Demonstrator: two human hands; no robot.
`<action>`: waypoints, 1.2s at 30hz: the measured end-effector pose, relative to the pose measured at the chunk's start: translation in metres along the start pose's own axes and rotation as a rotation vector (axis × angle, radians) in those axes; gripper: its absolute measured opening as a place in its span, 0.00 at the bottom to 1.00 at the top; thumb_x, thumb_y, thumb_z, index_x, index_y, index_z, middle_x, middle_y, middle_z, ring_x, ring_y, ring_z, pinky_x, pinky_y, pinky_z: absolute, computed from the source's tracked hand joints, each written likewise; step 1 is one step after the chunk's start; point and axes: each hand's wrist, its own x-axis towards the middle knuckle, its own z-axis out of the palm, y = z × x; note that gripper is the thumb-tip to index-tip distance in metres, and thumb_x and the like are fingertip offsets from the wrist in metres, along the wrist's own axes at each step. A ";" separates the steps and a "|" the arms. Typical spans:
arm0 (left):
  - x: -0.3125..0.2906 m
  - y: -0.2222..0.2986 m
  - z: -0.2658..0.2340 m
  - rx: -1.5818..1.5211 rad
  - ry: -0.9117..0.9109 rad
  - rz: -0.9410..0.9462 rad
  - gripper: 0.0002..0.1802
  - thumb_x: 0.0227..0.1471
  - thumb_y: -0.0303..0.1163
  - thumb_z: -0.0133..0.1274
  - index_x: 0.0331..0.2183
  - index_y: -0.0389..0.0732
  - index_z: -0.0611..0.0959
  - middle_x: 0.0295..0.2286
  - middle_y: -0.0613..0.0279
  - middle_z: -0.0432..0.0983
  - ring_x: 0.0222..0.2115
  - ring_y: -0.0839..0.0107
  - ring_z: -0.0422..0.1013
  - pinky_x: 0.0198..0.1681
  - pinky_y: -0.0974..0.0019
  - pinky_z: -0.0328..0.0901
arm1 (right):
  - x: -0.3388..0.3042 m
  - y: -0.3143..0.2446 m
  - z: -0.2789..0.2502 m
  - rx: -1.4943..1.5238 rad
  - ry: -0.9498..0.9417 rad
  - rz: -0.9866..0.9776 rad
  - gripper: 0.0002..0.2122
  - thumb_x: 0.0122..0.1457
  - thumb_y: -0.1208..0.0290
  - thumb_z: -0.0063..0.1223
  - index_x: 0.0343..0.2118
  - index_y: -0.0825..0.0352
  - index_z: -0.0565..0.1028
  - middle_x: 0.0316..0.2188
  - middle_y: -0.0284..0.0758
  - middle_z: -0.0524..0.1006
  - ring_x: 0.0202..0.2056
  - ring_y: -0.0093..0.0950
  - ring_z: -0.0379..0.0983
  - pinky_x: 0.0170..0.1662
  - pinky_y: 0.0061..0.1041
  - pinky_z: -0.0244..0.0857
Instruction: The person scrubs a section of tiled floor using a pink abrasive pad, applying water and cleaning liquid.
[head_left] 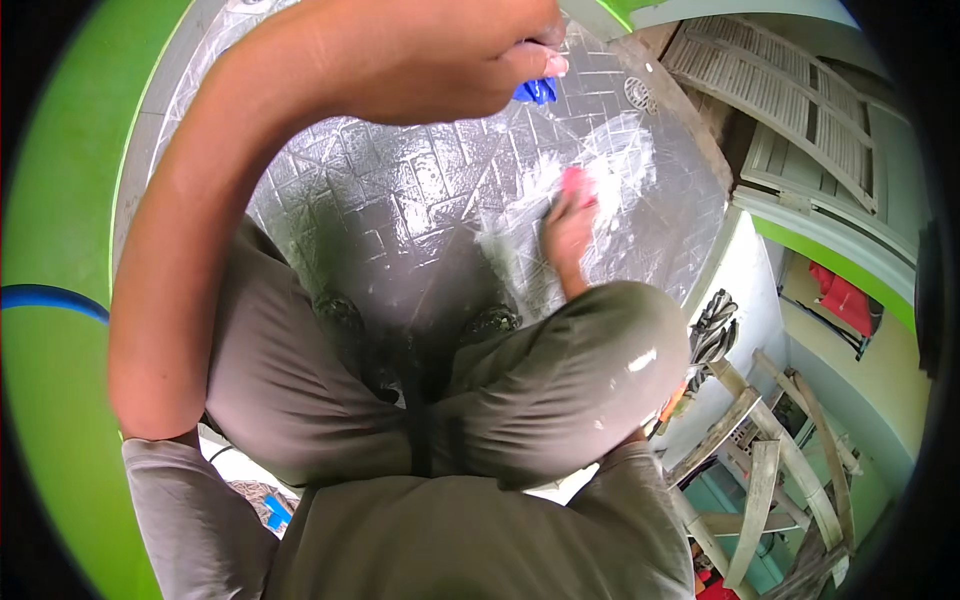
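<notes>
Wet grey floor tiles [410, 190] with a brick-like pattern spread in front of my bent legs. My right hand [570, 238] reaches past my right knee and grips a small pinkish-red scrubbing pad [575, 183], its exact shape blurred. The pad presses on the floor amid white suds [625, 165]. Raised across the upper view, my left hand [515, 55] has its fingers curled closed. A crumpled blue thing [537, 92], which looks like a cloth, shows under its thumb; the rest of it is hidden behind the hand.
A round floor drain [640, 95] lies near the far right corner. White louvred shutters [780, 100] lean at the upper right. A jumble of weathered wooden frames [770, 480] stands at the lower right. Along the left runs a green wall [60, 400] with a blue hose [50, 297].
</notes>
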 end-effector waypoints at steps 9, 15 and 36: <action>0.006 -0.031 0.015 0.065 0.168 0.105 0.18 0.67 0.37 0.47 0.33 0.31 0.80 0.26 0.41 0.75 0.32 0.43 0.71 0.41 0.50 0.66 | 0.033 0.042 -0.040 -0.068 0.108 -0.125 0.26 0.72 0.60 0.40 0.67 0.70 0.61 0.42 0.61 0.73 0.40 0.55 0.72 0.51 0.49 0.66; 0.008 -0.024 0.015 0.069 0.173 0.041 0.19 0.66 0.38 0.48 0.34 0.30 0.81 0.28 0.37 0.76 0.34 0.39 0.72 0.41 0.48 0.66 | 0.013 -0.020 0.001 0.161 0.416 -0.332 0.24 0.71 0.60 0.41 0.64 0.70 0.65 0.47 0.58 0.76 0.46 0.55 0.73 0.52 0.48 0.64; -0.027 -0.058 -0.024 0.144 0.414 -0.295 0.18 0.68 0.38 0.49 0.36 0.30 0.79 0.26 0.47 0.73 0.29 0.58 0.69 0.39 0.57 0.65 | 0.164 0.063 -0.043 -0.019 0.291 -0.139 0.24 0.73 0.60 0.37 0.69 0.64 0.61 0.46 0.61 0.72 0.44 0.56 0.73 0.47 0.49 0.68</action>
